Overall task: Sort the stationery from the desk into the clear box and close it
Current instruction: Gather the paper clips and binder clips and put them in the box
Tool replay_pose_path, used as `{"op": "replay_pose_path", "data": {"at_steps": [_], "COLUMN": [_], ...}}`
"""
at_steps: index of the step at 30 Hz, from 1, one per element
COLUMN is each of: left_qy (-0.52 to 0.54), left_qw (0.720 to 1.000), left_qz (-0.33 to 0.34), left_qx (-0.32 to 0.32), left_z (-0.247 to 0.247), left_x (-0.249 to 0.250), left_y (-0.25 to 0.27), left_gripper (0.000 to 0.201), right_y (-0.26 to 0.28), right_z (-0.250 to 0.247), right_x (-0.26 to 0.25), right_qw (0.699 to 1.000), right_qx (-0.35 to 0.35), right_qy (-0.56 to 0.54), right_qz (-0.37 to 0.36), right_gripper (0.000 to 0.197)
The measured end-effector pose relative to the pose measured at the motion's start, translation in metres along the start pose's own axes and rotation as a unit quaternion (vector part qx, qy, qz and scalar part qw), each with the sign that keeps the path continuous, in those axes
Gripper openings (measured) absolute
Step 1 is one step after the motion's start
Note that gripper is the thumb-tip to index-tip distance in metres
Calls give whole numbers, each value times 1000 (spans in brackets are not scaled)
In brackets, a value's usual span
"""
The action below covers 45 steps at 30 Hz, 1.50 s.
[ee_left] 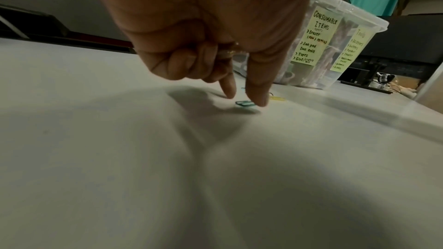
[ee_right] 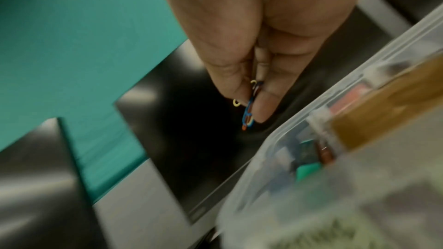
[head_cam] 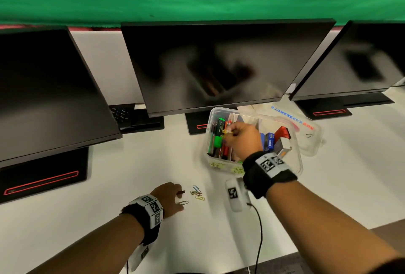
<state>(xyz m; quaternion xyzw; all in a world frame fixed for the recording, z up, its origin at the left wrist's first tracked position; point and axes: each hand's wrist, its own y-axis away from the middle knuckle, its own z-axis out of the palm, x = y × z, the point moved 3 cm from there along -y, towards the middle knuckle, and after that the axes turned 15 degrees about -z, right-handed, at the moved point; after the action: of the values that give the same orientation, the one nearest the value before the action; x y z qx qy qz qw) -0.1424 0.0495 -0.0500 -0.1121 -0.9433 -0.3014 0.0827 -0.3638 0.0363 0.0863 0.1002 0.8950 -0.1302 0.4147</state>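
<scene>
Pinched between thumb and fingertips of the right hand [head_cam: 241,140], a bunch of coloured paper clips [ee_right: 249,113] is held above the open clear box [head_cam: 293,164], which stands on the white desk [head_cam: 109,175] before the middle monitor [head_cam: 219,65]; pens and small boxes are seen inside. A green paper clip [ee_left: 244,104] on the desk is touched by two extended fingertips of the left hand [ee_left: 215,35], other fingers curled. More loose clips [head_cam: 197,192] lie just beside it. The lid [head_cam: 306,133] lies behind the box.

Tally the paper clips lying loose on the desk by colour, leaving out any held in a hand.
blue clip: 1
brown clip: 1
yellow clip: 1
green clip: 1
Total: 4, though the blur may hide an overlapping one.
</scene>
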Motion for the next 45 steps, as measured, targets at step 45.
{"op": "replay_pose_path", "data": {"at_steps": [45], "left_qy": [72], "left_qw": [995], "left_qz": [36], "left_qx": [51], "left_z": [5], "left_x": [27], "left_y": [-31], "left_gripper": [9], "right_y": [87], "right_z": [117], "right_x": [62], "right_qw": [935], "right_qx": [-320], "right_qy": [147], "right_qz": [-49], "right_gripper": [26]}}
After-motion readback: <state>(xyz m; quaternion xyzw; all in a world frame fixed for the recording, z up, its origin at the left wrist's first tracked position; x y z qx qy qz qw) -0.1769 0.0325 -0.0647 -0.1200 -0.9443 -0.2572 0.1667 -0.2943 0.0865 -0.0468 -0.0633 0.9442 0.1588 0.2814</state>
